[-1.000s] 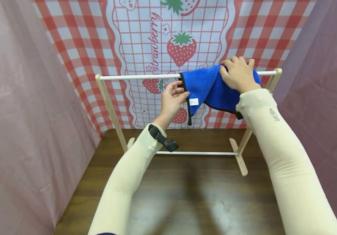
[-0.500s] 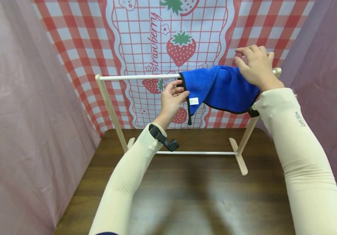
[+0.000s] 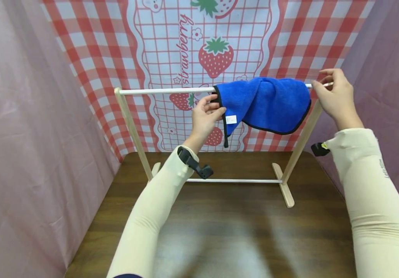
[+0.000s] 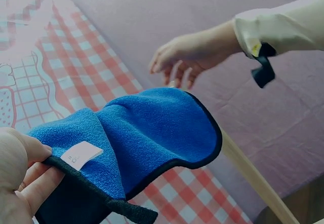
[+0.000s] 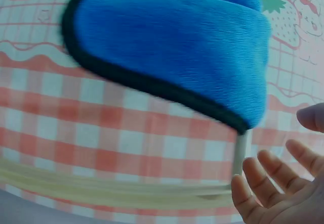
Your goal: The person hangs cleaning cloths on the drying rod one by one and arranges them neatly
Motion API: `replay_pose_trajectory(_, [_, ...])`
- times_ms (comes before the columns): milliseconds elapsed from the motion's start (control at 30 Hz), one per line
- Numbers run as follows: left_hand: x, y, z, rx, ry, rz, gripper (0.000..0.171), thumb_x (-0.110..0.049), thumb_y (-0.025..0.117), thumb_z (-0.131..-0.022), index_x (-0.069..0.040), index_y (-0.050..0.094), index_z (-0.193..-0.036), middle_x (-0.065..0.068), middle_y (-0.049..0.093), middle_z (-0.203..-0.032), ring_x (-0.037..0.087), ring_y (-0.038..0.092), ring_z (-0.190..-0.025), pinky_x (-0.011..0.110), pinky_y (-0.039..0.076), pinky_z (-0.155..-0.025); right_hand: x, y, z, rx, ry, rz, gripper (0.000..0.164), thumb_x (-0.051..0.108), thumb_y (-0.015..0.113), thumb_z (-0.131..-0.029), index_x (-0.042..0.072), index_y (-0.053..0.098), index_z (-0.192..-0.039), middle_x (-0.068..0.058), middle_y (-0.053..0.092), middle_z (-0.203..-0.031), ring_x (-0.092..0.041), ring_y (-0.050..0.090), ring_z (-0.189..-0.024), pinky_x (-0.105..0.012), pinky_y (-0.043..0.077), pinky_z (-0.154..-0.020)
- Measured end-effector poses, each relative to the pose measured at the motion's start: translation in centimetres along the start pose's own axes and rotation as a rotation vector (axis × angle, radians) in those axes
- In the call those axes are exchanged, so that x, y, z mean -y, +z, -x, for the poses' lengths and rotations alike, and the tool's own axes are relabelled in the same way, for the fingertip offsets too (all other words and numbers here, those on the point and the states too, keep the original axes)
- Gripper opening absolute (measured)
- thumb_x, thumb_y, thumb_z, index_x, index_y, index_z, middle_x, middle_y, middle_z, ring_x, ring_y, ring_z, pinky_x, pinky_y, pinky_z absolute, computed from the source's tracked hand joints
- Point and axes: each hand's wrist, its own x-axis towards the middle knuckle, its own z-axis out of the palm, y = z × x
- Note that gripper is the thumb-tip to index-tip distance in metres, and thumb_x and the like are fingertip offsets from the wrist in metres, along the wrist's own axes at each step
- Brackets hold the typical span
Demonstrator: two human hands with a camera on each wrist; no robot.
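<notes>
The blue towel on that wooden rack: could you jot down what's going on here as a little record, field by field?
Towel: blue towel, black-edged, white tag, draped over the rail, bunched
Rack: wooden rack with a white top rail, standing on a dark table
Left hand: left hand pinches the towel's left edge near the tag
Right hand: right hand at the rail's right end, fingers loose, off the towel
Backdrop: strawberry cloth behind the rack

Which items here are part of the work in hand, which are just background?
In use:
blue towel
wooden rack with its white top rod
left hand pinching the towel's edge
right hand at the rod's end

Background:
strawberry cloth
brown table
pink curtains
</notes>
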Motion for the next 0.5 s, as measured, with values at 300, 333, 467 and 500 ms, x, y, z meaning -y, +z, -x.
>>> replay_pose_trajectory(300, [0.1, 0.0, 0.0, 0.0, -0.01, -0.003, 0.043, 0.008, 0.067, -0.076, -0.001, 0.055, -0.117, 0.016, 0.063, -0.089, 0.017, 0.061, -0.075, 0.029, 0.055, -0.068, -2.5, 1.9, 2.1, 0.061, 0.095, -0.615, 0.019, 0.007, 0.06, -0.086, 0.013, 0.052, -0.102, 0.006, 0.058, -0.08, -0.002, 0.057, -0.058, -0.014, 0.048, -0.05])
replay_pose_trajectory(333, [0.0, 0.0, 0.0, -0.001, -0.009, -0.004, 0.043, 0.008, 0.067, -0.076, -0.001, 0.055, -0.117, 0.016, 0.063, -0.089, 0.017, 0.061, -0.075, 0.029, 0.055, -0.068, -2.6, 2.1, 2.2, 0.063, 0.092, -0.703, 0.019, 0.002, 0.061, -0.084, 0.011, 0.053, -0.099, 0.004, 0.061, -0.077, -0.004, 0.058, -0.057, -0.015, 0.049, -0.05])
replay_pose_trajectory(467, [0.0, 0.0, -0.1, 0.002, 0.001, 0.003, 0.043, 0.008, 0.066, -0.077, 0.0, 0.055, -0.117, 0.014, 0.062, -0.087, 0.016, 0.06, -0.074, 0.029, 0.055, -0.067, -2.7, 2.8, 2.5, 0.035, 0.066, -0.927, 0.021, -0.01, 0.065, -0.076, 0.002, 0.059, -0.093, -0.001, 0.064, -0.073, -0.008, 0.061, -0.059, -0.017, 0.051, -0.051])
replay_pose_trajectory(500, [0.0, 0.0, -0.1, 0.005, 0.002, 0.007, 0.043, 0.009, 0.066, -0.077, 0.0, 0.055, -0.117, 0.014, 0.062, -0.087, 0.016, 0.06, -0.074, 0.029, 0.055, -0.067, -2.7, 2.9, 2.5, 0.024, 0.062, -0.958, 0.023, -0.012, 0.066, -0.075, 0.001, 0.06, -0.092, -0.003, 0.064, -0.073, -0.009, 0.061, -0.059, -0.018, 0.051, -0.05])
